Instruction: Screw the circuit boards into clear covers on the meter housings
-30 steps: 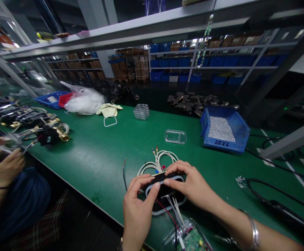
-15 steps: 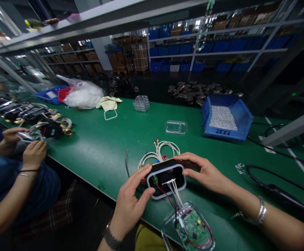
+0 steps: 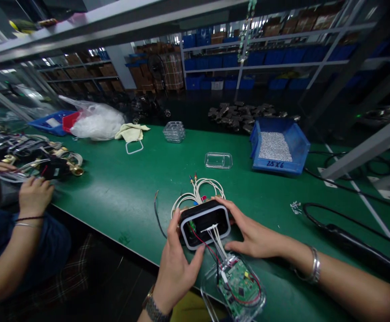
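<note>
Both of my hands are around a black housing (image 3: 200,209), whose open front faces me with a pale gasket (image 3: 188,244) around its rim. My left hand (image 3: 181,264) grips the left side, thumb near the lower rim. On the right side, my right hand (image 3: 253,232) has its fingers along the top corner and its thumb by the lower corner. White wires (image 3: 217,235) and a thin red wire run from inside the housing to a green circuit board (image 3: 240,286) in a clear plastic cover (image 3: 260,308). Coiled white cables (image 3: 215,181) lie behind the housing.
A clear cover (image 3: 218,160) lies farther back, near a blue bin (image 3: 278,166) of small metal pieces. Stacked clear covers (image 3: 174,132), a cloth (image 3: 131,132) and a loose gasket (image 3: 134,152) stand left of it. At right is a black corded tool (image 3: 349,241). A co-worker's hands (image 3: 36,194) work at left.
My left fingers have slid from the top of the housing to its left side. Both thumbs have moved lower around the rim. The whole view has shifted slightly.
</note>
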`<state>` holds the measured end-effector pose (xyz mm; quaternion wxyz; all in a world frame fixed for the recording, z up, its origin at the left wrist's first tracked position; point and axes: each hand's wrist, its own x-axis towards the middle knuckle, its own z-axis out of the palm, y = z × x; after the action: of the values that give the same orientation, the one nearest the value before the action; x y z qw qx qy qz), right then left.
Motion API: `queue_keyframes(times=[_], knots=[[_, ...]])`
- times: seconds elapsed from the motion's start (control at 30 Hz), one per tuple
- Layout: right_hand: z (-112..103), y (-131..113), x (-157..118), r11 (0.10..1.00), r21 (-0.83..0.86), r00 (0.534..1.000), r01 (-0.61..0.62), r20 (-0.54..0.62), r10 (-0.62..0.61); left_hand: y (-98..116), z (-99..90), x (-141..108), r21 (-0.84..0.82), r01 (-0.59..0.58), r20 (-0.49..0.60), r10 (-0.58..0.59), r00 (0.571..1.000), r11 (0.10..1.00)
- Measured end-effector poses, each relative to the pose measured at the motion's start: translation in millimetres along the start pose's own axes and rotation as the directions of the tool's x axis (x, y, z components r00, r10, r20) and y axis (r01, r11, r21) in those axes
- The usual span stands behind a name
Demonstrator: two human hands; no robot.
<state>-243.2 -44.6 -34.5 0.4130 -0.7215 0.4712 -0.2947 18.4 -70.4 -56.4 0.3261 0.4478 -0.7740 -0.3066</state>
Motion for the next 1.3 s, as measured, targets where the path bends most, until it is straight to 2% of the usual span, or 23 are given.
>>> queue_keyframes(times=[0.17, 0.37, 0.43, 0.53, 0.67, 0.8, 0.87, 0.93, 1.0, 1.07, 1.1, 1.17, 1.23, 1.3], knots=[[1, 0, 2, 0.998, 0.058, 1.0, -0.009, -0.024, 0.011, 10, 16.7, -1, -0.012, 0.047, -0.125, -0.049, 0.991, 0.999], [2, 5, 9, 0.998, 0.012, 0.993, 0.068, -0.096, -0.067, 9, 17.9, 1, -0.03, 0.071, -0.13, -0.074, 0.989, 0.997], [-2, 6, 11, 0.997, 0.031, 0.996, 0.069, -0.056, -0.068, 5, 18.8, 0, -0.013, 0.054, -0.139, -0.055, 0.989, 0.998], [-12, 4, 13, 0.987, 0.159, 1.0, 0.011, 0.019, -0.014, 1, 19.5, 2, -0.019, 0.032, -0.141, -0.034, 0.989, 0.999], [-24, 1, 17, 0.975, 0.219, 0.999, -0.028, 0.05, 0.018, 3, 10.6, 1, -0.08, 0.053, -0.139, -0.064, 0.988, 0.995], [-31, -2, 22, 0.985, 0.172, 0.999, -0.03, 0.036, 0.024, -1, -8.6, -27, -0.062, 0.081, -0.248, -0.094, 0.964, 0.995], [-32, -6, 22, 0.993, 0.115, 0.999, -0.033, -0.004, 0.034, -9, -16.2, -52, 0.028, 0.004, -0.257, 0.003, 0.967, 1.0], [-34, -13, 18, 0.998, 0.043, 0.997, -0.049, -0.051, 0.051, -17, -18.5, -77, 0.136, -0.189, -0.159, 0.21, 0.965, 0.972], [-35, -21, 11, 0.997, -0.029, 0.989, -0.076, -0.131, 0.072, -21, -14.6, -96, 0.236, -0.414, -0.008, 0.427, 0.904, 0.879], [-36, -31, -1, 0.993, -0.075, 0.97, -0.09, -0.231, 0.07, -18, -6.6, -106, 0.324, -0.548, 0.095, 0.549, 0.83, 0.772], [-35, -36, -9, 0.992, -0.09, 0.958, -0.088, -0.279, 0.06, -15, -2.4, -108, 0.355, -0.577, 0.116, 0.578, 0.808, 0.735], [-31, -47, -29, 0.99, -0.12, 0.927, -0.077, -0.374, 0.027, -5, 3.8, -106, 0.379, -0.584, 0.104, 0.594, 0.797, 0.717], [-22, -57, -56, 0.983, -0.177, 0.876, -0.054, -0.481, -0.039, 7, 5.3, -101, 0.346, -0.576, 0.055, 0.597, 0.8, 0.741], [-7, -63, -84, 0.952, -0.306, 0.811, -0.001, -0.557, -0.178, 20, 2.9, -94, 0.268, -0.569, -0.005, 0.592, 0.806, 0.778]])
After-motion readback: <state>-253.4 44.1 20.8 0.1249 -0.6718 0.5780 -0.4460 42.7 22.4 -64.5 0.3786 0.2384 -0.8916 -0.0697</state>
